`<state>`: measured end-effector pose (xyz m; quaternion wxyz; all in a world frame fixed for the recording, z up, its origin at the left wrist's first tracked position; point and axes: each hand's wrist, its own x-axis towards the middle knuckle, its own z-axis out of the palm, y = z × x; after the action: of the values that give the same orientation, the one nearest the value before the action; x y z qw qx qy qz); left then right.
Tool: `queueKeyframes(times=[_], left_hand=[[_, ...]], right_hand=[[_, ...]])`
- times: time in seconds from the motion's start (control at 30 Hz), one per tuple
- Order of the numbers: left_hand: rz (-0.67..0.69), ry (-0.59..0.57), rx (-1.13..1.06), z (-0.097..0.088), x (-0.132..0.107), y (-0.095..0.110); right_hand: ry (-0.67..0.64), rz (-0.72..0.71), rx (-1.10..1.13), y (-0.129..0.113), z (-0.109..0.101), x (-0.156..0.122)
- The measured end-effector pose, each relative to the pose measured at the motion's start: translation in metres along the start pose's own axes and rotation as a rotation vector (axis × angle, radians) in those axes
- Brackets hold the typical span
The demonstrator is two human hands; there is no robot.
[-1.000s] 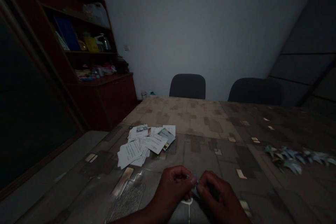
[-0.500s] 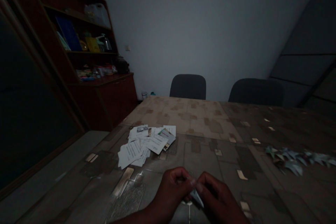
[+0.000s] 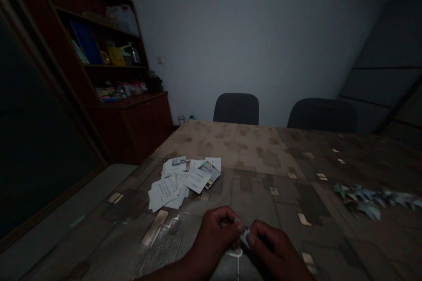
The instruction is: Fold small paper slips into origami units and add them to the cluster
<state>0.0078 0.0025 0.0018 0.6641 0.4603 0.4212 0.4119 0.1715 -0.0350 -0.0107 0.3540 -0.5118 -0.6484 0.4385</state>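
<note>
Low in the head view, a small folded piece of paper [image 3: 244,238] is pinched between both my hands above the table. My left hand [image 3: 219,235] has its thumb and forefinger closed on the paper's left end. Against the other side press the fingertips of my right hand [image 3: 273,243]. Most of the paper is hidden by the fingers, and its exact shape is hard to make out in the dim light. Beyond my left hand lies a loose pile of printed paper cards [image 3: 196,180].
Several folded paper pieces [image 3: 369,204] lie in a row at the right. A patterned cloth covers the table [image 3: 244,140]. Two dark chairs [image 3: 236,109] stand behind its far edge. A red-brown cabinet [image 3: 145,118] with filled shelves is at the left.
The folded paper has turned, so its pale pointed end no longer sticks out below the fingers. My hands have shifted slightly; the right one sits a little lower.
</note>
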Motion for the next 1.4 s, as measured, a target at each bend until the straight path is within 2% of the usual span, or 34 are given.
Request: queueKeyframes(times=[0.17,0.33,0.47,0.63,0.9,1.07,1.23,1.4], left_hand=[[0.014,0.011,-0.009,0.001,0.0,0.002],[0.04,0.059,0.008,-0.002,0.003,0.0],[0.045,0.094,0.028,-0.001,0.003,-0.001],[0.034,0.028,0.009,0.0,0.003,-0.002],[-0.032,0.001,-0.078,-0.002,0.008,-0.001],[-0.008,0.084,-0.092,-0.002,0.006,0.006],[0.009,0.085,-0.09,-0.001,0.005,0.004],[-0.024,0.029,-0.088,-0.002,0.005,-0.002]], right_hand=[[0.024,-0.02,-0.025,0.004,0.002,0.001],[-0.009,-0.003,0.023,-0.005,0.002,0.0],[0.015,-0.018,-0.064,-0.005,0.004,0.0],[0.046,-0.027,-0.114,0.001,0.004,0.001],[0.009,-0.024,0.028,-0.002,0.001,0.0],[0.027,-0.03,0.124,-0.007,-0.005,-0.001],[0.011,0.035,0.019,-0.006,-0.002,-0.002],[0.088,-0.018,-0.087,-0.003,0.002,0.0]])
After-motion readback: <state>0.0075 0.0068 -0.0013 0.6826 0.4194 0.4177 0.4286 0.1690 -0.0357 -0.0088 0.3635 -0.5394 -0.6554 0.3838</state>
